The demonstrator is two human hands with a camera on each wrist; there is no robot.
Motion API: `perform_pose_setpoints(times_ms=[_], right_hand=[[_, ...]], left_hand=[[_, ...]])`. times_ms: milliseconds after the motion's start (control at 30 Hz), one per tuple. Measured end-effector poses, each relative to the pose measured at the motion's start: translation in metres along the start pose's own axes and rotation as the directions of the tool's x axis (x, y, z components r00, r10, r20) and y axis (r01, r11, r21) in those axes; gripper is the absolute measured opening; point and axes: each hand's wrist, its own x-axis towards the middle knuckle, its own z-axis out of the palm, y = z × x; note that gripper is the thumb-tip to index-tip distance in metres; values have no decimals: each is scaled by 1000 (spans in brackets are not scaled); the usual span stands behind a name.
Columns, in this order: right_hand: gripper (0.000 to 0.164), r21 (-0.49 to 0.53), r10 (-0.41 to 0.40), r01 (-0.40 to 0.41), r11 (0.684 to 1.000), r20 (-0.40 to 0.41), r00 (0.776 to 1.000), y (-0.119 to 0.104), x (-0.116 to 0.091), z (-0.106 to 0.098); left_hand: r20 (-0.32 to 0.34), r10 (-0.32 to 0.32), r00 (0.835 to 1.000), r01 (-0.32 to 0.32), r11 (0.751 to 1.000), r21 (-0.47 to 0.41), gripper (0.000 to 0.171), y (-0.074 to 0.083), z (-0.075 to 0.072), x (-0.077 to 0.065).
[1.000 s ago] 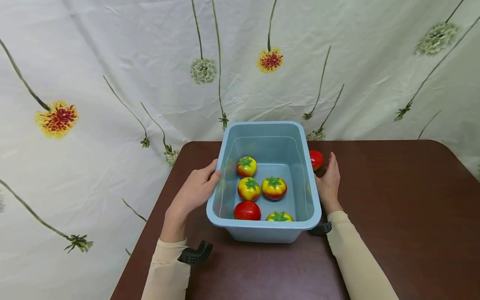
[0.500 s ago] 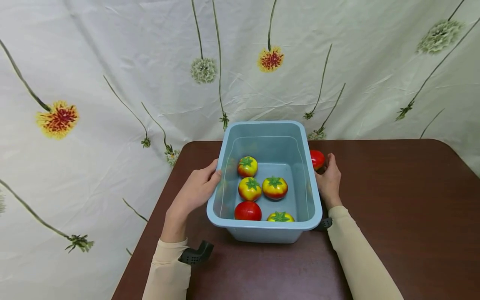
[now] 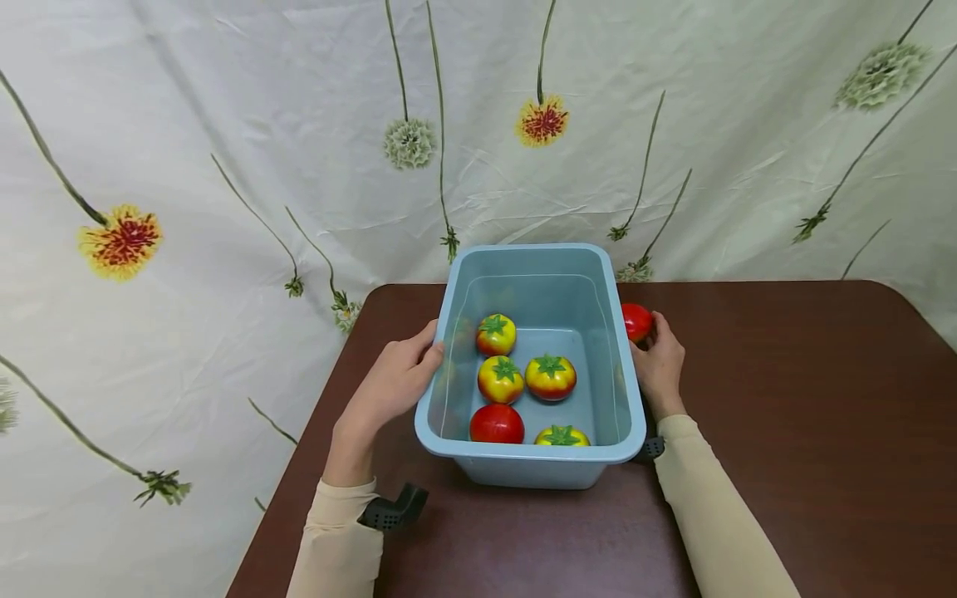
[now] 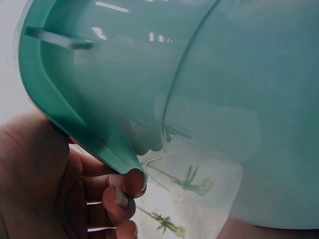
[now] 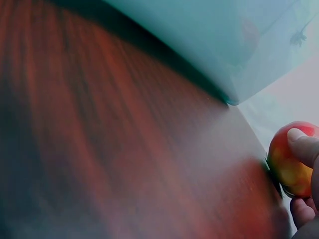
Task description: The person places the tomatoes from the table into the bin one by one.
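A blue-grey plastic basin (image 3: 624,374) stands on the table. Several shiny toy tomatoes lie in it, among them a yellow-red one with a green calyx (image 3: 550,379) and a red one turned over (image 3: 497,424). My left hand (image 3: 392,378) grips the basin's left rim; the left wrist view shows fingers curled under the lip (image 4: 104,154). To the right of the basin, my right hand (image 3: 660,365) holds a red toy tomato (image 3: 638,321). In the right wrist view its thumb presses this tomato (image 5: 286,154), calyx side toward the tabletop. Part of it is hidden behind the basin wall.
The dark brown wooden table (image 3: 807,432) stretches to the right and in front of the basin. Behind it hangs a pale cloth (image 3: 299,124) printed with flowers, close to the table's back edge. A black camera mount (image 3: 392,508) sits on the left wrist.
My right hand's fingers have closed round the red toy tomato beside the basin, which has shifted slightly. The left hand stays on the rim, and the tomatoes inside lie as before.
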Motion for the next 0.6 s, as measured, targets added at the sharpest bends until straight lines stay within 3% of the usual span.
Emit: perform_pose_setpoints(times_ms=[133,400,600], right_hand=[[66,21,23,-23,1000,-5,1000,2,-3,-1],[70,102,148,-142,985,-53,988,-1,-13,-8],[71,222,115,-84,971,-132,985,-12,-19,-12]], left_hand=[[3,-5,1000,5,1000,-5,46,-1,1,0],[3,0,1000,0,1000,-7,46,-1,1,1],[-4,1,1000,-1,1000,15,47,-2,-1,1]])
